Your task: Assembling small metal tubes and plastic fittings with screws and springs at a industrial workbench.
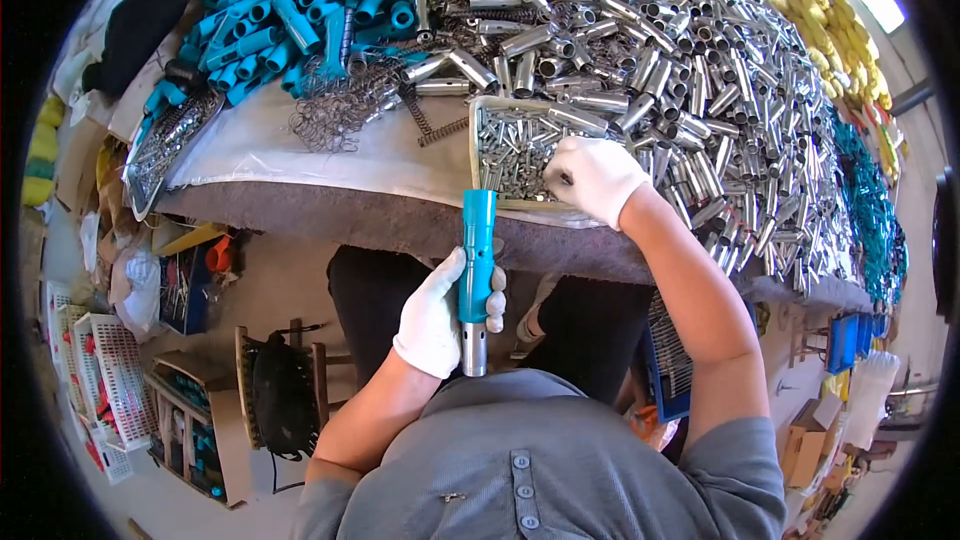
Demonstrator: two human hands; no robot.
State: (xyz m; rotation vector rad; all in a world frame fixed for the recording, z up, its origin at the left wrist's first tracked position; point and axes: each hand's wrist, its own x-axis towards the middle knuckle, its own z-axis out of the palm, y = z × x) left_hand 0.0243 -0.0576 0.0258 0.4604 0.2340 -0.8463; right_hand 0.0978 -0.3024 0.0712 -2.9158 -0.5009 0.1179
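My left hand [432, 318], in a white glove, is wrapped round a teal tube [479, 250] with small holes in its side. The tube stands nearly upright in front of the table edge, and a shiny metal sleeve [475, 352] projects from its lower end. Over a shallow tray [474, 148] of small metal pins and screws [512, 138], my gloved right hand [600, 178] has its fingers curled together at the contents. Whatever is between those fingertips is hidden. Long coil springs [440, 130] lie beside the tray.
Metal tubes [690, 70] are heaped across the table's right side, teal tubular parts [250, 40] at back left. Tangled wire [340, 110] lies between. A clear tray [165, 155] sits at the left edge. Below stand a stool [283, 390], white crates [115, 370] and a blue crate [670, 360].
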